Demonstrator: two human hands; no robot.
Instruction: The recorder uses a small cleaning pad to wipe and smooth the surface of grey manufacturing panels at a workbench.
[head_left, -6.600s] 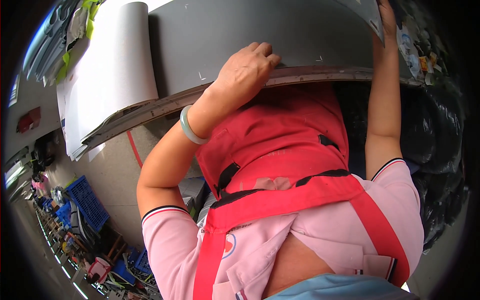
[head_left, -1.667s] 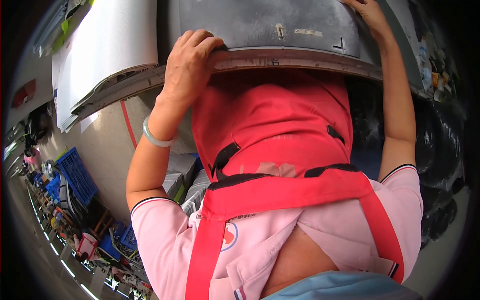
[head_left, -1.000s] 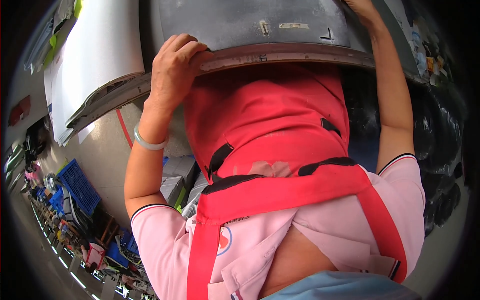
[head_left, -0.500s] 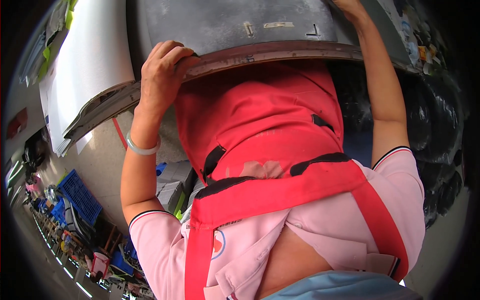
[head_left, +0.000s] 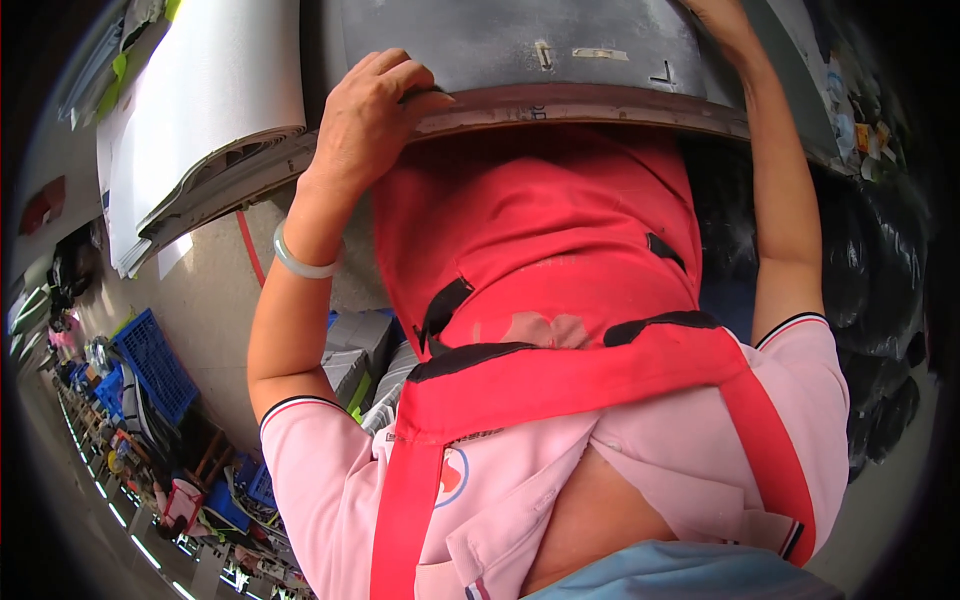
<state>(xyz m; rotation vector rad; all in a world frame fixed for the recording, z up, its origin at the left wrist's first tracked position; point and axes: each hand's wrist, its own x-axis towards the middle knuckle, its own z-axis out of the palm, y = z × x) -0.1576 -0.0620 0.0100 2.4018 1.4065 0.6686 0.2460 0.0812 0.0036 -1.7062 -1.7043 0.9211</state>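
Note:
My left hand (head_left: 372, 118) is at the near edge of a worktable (head_left: 590, 108), beside a dark grey board (head_left: 480, 50). Its fingers are curled toward the thumb, and a small dark bit shows between them; what it is cannot be made out. On the board are pale tape strips (head_left: 600, 53) and a dark L-shaped mark (head_left: 662, 72). My right hand (head_left: 722, 22) reaches over the board's far right side. The upper picture edge cuts off its fingers, so its hold is hidden.
A thick stack of white sheets (head_left: 225, 90) curls over the table's left end. Black plastic bags (head_left: 865, 270) stand at the right. Grey boxes (head_left: 350, 345) and a blue crate (head_left: 155, 365) are on the floor to the left. My red apron (head_left: 540, 220) touches the table edge.
The table, board and both arms sit slightly farther right in the picture. My left hand is also a little higher in view, still curled at the board's edge.

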